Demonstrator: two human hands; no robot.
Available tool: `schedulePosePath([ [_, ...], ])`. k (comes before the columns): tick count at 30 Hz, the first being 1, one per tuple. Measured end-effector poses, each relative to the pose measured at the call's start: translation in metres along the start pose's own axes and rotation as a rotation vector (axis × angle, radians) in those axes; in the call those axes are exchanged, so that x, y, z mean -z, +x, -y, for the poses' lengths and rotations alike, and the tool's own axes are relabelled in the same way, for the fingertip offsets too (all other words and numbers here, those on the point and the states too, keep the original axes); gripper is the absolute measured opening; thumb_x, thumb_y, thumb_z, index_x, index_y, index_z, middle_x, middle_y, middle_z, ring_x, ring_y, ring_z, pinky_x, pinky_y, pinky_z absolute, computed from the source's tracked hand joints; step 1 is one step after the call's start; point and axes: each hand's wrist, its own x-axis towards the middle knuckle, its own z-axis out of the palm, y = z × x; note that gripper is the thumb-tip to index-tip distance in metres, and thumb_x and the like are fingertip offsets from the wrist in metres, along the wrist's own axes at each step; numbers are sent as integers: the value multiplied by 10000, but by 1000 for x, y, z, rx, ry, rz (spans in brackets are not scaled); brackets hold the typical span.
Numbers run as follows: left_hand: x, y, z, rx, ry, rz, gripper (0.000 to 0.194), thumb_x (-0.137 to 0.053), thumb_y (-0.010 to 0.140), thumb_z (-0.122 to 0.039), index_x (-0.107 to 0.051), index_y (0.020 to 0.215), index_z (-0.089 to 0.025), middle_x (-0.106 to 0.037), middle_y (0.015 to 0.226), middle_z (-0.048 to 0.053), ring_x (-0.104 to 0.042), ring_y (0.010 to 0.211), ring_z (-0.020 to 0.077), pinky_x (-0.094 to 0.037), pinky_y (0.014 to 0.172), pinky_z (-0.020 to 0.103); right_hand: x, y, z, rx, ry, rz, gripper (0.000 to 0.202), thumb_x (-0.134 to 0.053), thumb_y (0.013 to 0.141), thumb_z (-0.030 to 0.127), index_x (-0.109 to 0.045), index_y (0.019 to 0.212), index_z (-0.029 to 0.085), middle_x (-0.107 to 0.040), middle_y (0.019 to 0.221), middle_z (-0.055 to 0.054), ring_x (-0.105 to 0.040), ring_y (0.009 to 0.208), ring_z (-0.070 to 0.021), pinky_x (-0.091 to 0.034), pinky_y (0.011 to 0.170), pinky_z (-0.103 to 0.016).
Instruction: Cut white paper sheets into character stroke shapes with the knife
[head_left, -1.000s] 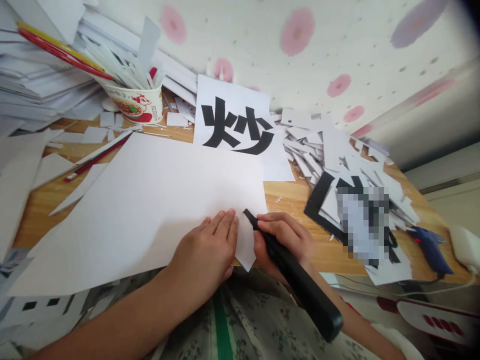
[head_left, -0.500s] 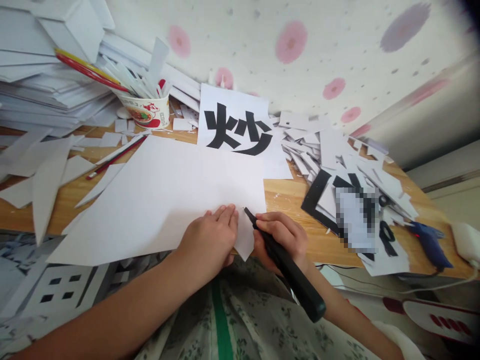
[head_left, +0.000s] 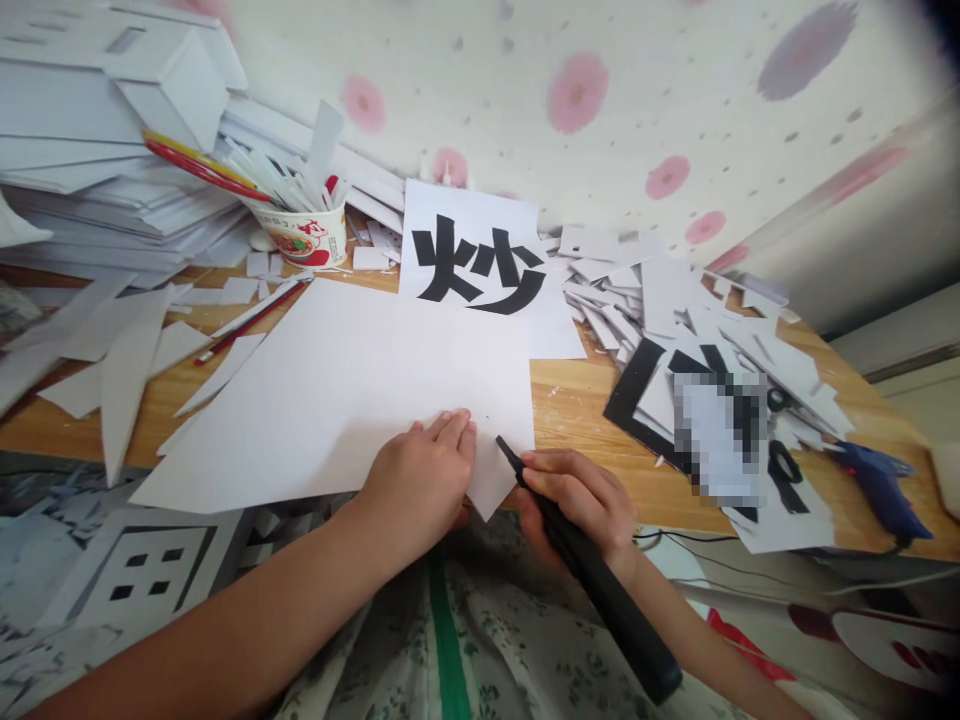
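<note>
A large white sheet of board [head_left: 337, 380] lies across the table's front edge. My left hand [head_left: 424, 465] rests flat on it near the right end, fingers stretched out and holding nothing. In my right hand [head_left: 581, 505] is a black pen-like tool [head_left: 600, 590] with a thick handle and a narrow tip. The tip points at the board just right of my left fingertips; whether it touches is unclear. A tiny dark mark shows on the board near the tip. Behind the board lies a white paper [head_left: 469, 265] bearing a large black character.
A printed paper cup [head_left: 307, 238] with tools stands at the back left, beside stacked white boards [head_left: 165, 210]. A red pencil [head_left: 247, 325] lies left of the sheet. White scraps [head_left: 611, 290], black cut pieces [head_left: 637, 400] and a blue glue gun [head_left: 881, 490] are on the right.
My right hand has drawn the tool slightly right and toward me, its tip moving off the small dark mark. My left hand stays on the board. The view has shifted slightly.
</note>
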Motion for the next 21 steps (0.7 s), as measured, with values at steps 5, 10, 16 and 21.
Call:
schedulePosePath([
  [5,-1,-1,0,25,-8,-19,742,-654,656,-184,-491,1365,-38,-462,1462,192,-516,1290,319,-475,1037,452,9,-9,2,15,18,11,268,-627,727,41,-637,964,166,-714,898,-112,-713,827,-207,-623,723,-340],
  [10,0,-1,-1,43,-12,-21,734,-648,651,-171,-497,1362,-74,-469,1464,172,-504,1305,303,-462,1051,436,18,-15,5,15,21,10,298,-614,717,20,-639,982,154,-717,905,-120,-718,857,-215,-625,725,-342],
  [16,1,-1,-2,63,5,6,740,-647,645,-169,-496,1365,-93,-447,1485,154,-488,1320,291,-452,1061,426,21,-21,7,36,37,-9,275,-615,702,11,-652,940,143,-722,892,-127,-722,851,-214,-625,722,-323],
  [21,5,-1,-3,59,23,23,749,-678,654,-188,-484,1368,-71,-448,1484,163,-498,1310,299,-458,1050,431,22,-23,8,45,23,-22,254,-628,708,8,-654,932,124,-730,885,-136,-728,844,-217,-627,726,-322],
])
